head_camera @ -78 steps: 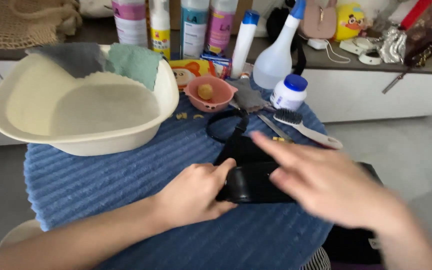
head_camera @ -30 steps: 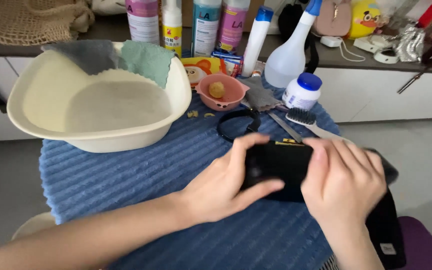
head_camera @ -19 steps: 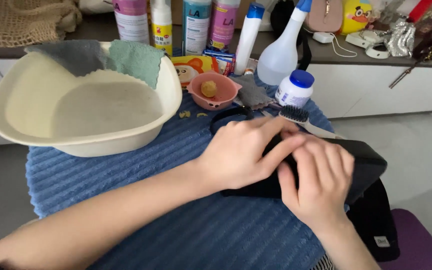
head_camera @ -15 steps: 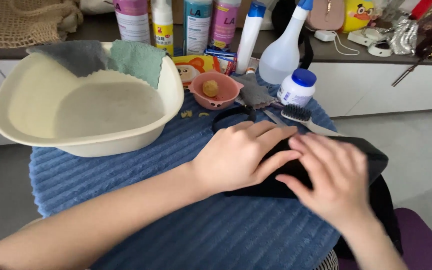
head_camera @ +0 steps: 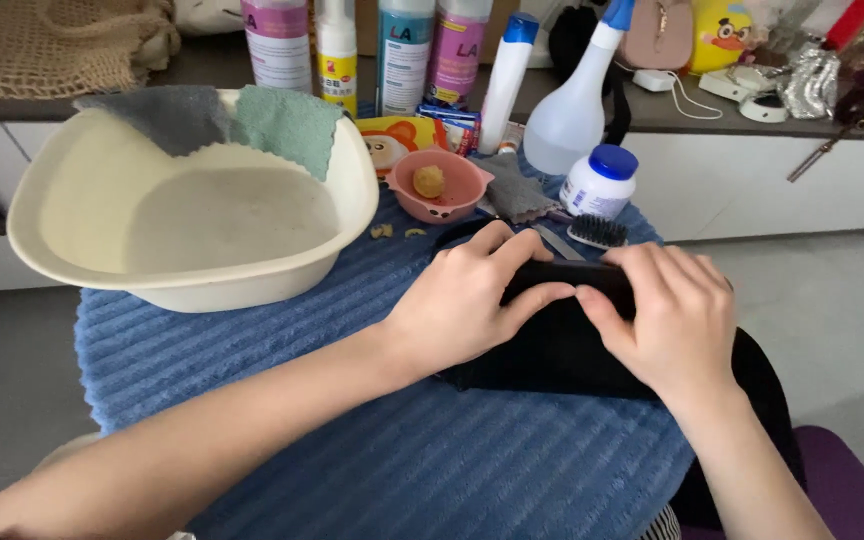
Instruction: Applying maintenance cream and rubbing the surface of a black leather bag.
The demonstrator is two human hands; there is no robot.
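Gripping a black bag (head_camera: 552, 350) from both sides in the head view, the left hand (head_camera: 467, 300) wraps its fingers over the bag's top edge while the right hand (head_camera: 677, 320) clamps the same edge just beside it, thumbs nearly meeting. The bag lies near the right edge of the blue ribbed mat (head_camera: 252, 370), partly overhanging it. Toward the mat's far edge stand a cream basin (head_camera: 192, 215), a pink bowl (head_camera: 442, 188), a brush (head_camera: 597, 232) and a white jar (head_camera: 602, 182).

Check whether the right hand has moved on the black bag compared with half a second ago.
Yes. The right hand has drawn in toward the brush and now grips the black bag at its top edge, close to the left hand.
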